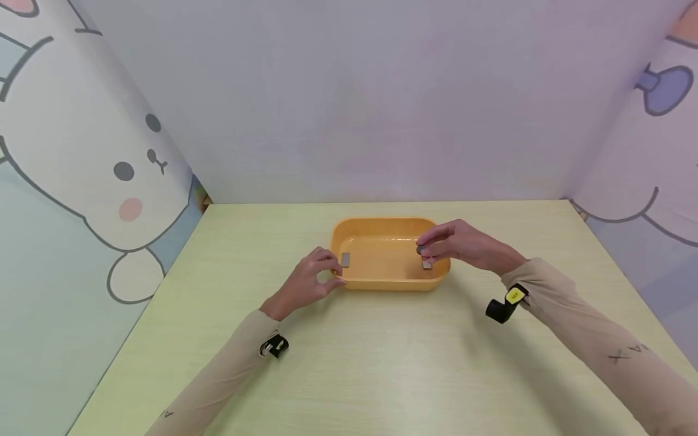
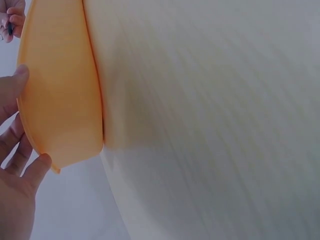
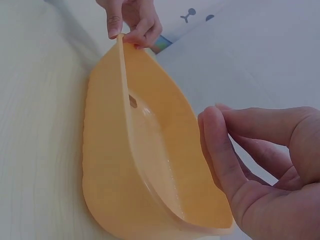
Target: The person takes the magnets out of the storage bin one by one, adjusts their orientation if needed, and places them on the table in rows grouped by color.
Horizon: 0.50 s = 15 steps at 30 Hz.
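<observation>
An orange plastic basin stands on the table, a small grey rectangular piece on its floor at the left and a second light grey piece at the right. My left hand grips the basin's left end, thumb outside and fingers over the rim, as the right wrist view shows. Over the right end of the basin, my right hand pinches a small dark, rounded piece between thumb and fingertips. That piece appears as a thin dark edge in the left wrist view; fingers hide it in the right wrist view.
A pale wood-grain table spreads around the basin. Behind it rises a plain light wall, with cartoon-printed panels at the left and right sides. Black wrist cameras sit at both sleeves.
</observation>
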### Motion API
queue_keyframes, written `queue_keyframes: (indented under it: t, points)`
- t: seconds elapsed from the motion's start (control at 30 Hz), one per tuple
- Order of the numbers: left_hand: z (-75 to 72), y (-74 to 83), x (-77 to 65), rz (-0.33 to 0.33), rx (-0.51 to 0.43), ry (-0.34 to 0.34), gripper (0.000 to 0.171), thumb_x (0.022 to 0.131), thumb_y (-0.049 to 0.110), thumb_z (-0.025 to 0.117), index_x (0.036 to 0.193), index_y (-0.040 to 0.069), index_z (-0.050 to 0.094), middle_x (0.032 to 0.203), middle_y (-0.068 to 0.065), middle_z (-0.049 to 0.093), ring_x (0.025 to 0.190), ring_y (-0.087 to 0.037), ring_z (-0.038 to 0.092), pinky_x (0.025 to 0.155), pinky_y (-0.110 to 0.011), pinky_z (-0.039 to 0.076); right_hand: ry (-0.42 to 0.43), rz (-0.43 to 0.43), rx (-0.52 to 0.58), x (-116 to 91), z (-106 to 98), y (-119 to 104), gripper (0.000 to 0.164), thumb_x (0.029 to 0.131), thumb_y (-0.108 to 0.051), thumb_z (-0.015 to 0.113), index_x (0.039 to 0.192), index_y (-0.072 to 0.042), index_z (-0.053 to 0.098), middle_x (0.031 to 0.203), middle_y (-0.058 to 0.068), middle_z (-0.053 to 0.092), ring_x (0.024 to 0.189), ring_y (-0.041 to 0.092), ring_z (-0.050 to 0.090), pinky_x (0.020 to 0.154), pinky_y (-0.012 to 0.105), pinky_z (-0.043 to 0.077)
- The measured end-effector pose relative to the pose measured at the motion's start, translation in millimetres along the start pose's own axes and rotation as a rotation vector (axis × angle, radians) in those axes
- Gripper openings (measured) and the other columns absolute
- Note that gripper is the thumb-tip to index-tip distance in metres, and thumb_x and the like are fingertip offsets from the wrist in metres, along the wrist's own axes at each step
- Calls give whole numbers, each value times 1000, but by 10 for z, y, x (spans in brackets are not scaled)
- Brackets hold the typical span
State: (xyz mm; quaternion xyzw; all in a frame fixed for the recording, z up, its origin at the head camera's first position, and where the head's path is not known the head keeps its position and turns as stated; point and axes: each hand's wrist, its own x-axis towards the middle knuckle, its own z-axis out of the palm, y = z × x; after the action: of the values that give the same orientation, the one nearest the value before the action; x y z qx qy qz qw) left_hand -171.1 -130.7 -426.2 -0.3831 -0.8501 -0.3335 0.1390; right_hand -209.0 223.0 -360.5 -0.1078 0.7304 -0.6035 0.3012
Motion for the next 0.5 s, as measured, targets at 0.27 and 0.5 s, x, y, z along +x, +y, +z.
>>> queue_keyframes:
  t: [0.27, 0.5]
  points:
    - [16, -13, 3, 4, 26, -1, 15, 77, 18, 80, 81, 13, 67, 91, 4, 57, 89, -14, 49, 75, -31, 45, 5, -6, 13, -36, -84, 18, 40, 84, -8, 71, 116, 11, 57, 114, 25, 60, 93, 27, 64, 87, 38, 50]
    - [-1, 11, 10, 26, 77, 5, 15, 76, 15, 80, 81, 12, 67, 92, 3, 57, 88, -13, 50, 72, -31, 47, 19, -2, 25, -87, -152, 8, 43, 84, -6, 70, 119, 13, 54, 108, 18, 63, 92, 23, 65, 85, 36, 50]
